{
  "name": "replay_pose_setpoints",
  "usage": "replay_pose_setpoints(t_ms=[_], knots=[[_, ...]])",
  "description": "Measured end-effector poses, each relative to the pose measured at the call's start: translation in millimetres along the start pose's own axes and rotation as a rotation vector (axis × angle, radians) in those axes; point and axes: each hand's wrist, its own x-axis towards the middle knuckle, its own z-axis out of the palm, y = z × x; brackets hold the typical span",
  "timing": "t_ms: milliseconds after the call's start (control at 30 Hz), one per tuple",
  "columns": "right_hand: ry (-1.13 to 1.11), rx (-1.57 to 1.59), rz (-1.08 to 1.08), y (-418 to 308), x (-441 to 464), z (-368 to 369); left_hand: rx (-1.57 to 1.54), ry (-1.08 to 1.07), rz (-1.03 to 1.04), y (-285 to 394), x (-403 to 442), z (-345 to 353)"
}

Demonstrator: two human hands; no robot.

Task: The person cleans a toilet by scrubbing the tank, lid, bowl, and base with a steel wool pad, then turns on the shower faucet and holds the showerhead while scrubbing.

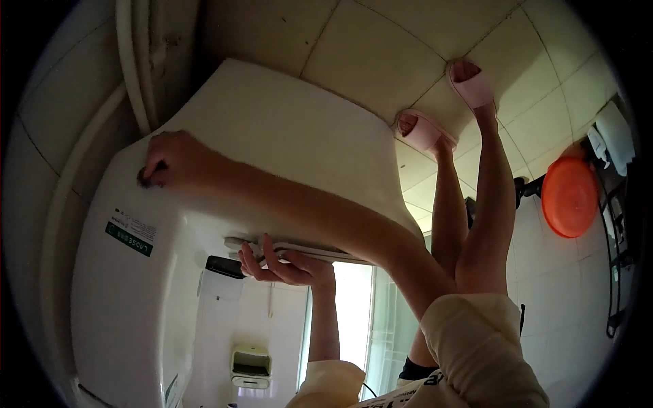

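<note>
The view is turned over, with the floor at the top. A white toilet (306, 129) fills the left and middle. My right hand (178, 160) reaches across it to the rear, fingers closed and pressed against the white surface near the tank (129, 285). A small dark thing (143, 178) shows at those fingertips, its kind unclear. Beside the toilet seat (326, 252), near its hinge, is my left hand (286, 265). Its fingers are apart and slightly bent, and appear to touch the seat's edge. A green and white label (129, 238) is on the tank.
Pale pipes (139, 68) run along the wall behind the toilet. My feet stand on the tiled floor (367, 58) in pink slippers (425, 130). An orange basin (570, 197) hangs by a black rack (615, 272) at right. A wall-mounted dispenser (251, 367) and bright window (350, 313) appear below.
</note>
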Motion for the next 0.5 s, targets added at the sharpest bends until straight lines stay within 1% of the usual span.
replay_pose_setpoints(t_ms=[133,200,233,267,300,367,400,433,467,500], knots=[[0.278,-0.38,0.196,96,-25,-52,-0.017,0.035,0.061,-8,-2,2],[0.307,-0.58,0.277,141,-34,-81,0.038,0.035,0.069,-11,-4,0],[0.309,-0.58,0.282,159,-38,-96,0.015,0.057,0.063,-10,-3,2],[0.336,-0.545,0.38,175,-43,-107,-0.006,0.074,0.058,-9,-2,2],[0.358,-0.505,0.483,183,-54,-113,-0.016,0.085,0.029,-11,-3,1],[0.363,-0.532,0.761,159,-81,-134,-0.008,0.063,0.043,-12,-3,-2],[0.429,-0.641,0.697,168,-106,-142,-0.018,0.058,0.062,-14,-3,-3],[0.499,-0.757,0.619,180,-127,-152,0.069,0.024,0.127,-20,-4,-6],[0.495,-0.764,0.625,183,-137,-159,0.065,0.018,0.119,-19,-6,-4],[0.434,-0.832,0.773,181,-141,-165,0.04,0.036,0.097,-16,-5,-2]])
